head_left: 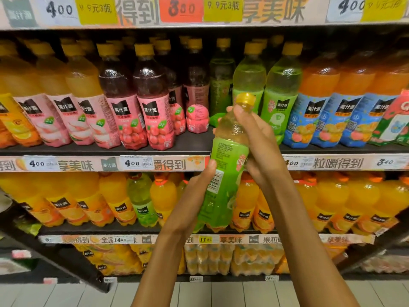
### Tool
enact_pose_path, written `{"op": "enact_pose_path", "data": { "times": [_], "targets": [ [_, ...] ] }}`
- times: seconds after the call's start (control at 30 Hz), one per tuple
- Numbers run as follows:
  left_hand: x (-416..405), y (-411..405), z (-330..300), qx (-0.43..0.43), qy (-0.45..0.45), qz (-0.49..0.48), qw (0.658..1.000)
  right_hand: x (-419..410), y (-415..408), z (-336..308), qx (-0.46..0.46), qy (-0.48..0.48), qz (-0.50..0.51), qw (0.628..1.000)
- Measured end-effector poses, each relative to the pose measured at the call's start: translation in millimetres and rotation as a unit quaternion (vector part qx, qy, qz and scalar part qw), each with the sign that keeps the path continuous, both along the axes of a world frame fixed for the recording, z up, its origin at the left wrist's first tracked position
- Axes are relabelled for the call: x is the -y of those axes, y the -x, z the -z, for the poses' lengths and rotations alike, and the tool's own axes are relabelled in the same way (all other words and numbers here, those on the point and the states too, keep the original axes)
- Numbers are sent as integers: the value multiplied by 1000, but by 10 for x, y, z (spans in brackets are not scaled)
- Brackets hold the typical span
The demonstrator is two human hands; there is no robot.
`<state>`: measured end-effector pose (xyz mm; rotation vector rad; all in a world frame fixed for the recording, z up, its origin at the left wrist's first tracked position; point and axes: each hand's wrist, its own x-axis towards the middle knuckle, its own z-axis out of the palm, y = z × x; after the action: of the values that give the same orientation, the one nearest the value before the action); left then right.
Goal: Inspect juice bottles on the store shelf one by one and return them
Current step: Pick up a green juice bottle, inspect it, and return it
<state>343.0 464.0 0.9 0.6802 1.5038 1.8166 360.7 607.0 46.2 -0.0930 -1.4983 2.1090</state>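
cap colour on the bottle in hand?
Yellow cap on the green-labelled bottle; head view, the only one.

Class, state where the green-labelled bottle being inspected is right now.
In the head view the green bottle is off the shelf, centre frame, held tilted between the left hand low down and the right hand near its yellow cap.

Bottle labels (149, 110): "美汁源" | middle shelf strip (73, 165): "4.00", "享美味" | top shelf strip (137, 12): "得到", "3.80"

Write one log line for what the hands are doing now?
step: inspect | green juice bottle: off shelf, tilted | left hand: holds lower body | right hand: grips neck
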Motion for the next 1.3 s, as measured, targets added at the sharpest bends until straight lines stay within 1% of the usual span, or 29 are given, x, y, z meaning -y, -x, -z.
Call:
{"op": "enact_pose_path", "data": {
  "times": [0.07,0.17,0.23,0.3,0.33,0.4,0.47,0.57,0.67,0.77,0.83,0.87,0.93,1.0,1.1,1.17,1.23,1.3],
  "targets": [
    [-1,-65,3,54,-31,7,998,-19,13,-24,-1,20,-18,1000],
    [-14,-114,0,134,-85,73,985,-69,31,-74,1,113,-105,988],
    [-29,-128,24,148,-94,91,980,-83,39,-83,5,129,-134,983],
    [-49,-122,81,134,-74,76,985,-96,49,-65,17,107,-111,988],
    [-57,-105,110,115,-58,52,990,-110,53,-59,19,92,-88,992],
    [-86,-43,106,58,-15,-11,998,-129,64,-74,11,44,-41,998],
    [-134,23,72,11,11,-55,998,-117,78,-120,-1,2,-1,1000],
    [-168,97,38,7,-11,-88,996,-75,137,-199,-2,-26,22,999],
    [-160,206,10,60,-52,-80,994,-101,205,-263,-10,-5,-20,1000],
    [-128,308,-70,110,-71,-7,991,-124,299,-325,-6,40,-76,996],
    [-126,366,-97,126,-70,34,989,-87,387,-343,3,65,-111,992],
    [-129,395,-99,126,-67,42,989,-70,431,-346,-3,69,-113,991],
    [-131,467,-91,98,-44,29,994,-55,500,-354,-23,65,-99,993],
    [-117,549,-79,50,-15,-16,999,-50,536,-369,-20,43,-62,997],
    [-99,587,-135,-35,-9,-39,999,-37,558,-388,-2,-5,7,1000],
    [-120,573,-122,-82,-17,-51,995,-17,553,-407,6,-26,25,999],
    [-146,535,-89,-73,-42,-46,995,-14,530,-426,19,-38,20,999],
    [-141,525,-79,-4,-67,-19,998,-17,499,-423,17,-21,-3,1000]
  ]
}}
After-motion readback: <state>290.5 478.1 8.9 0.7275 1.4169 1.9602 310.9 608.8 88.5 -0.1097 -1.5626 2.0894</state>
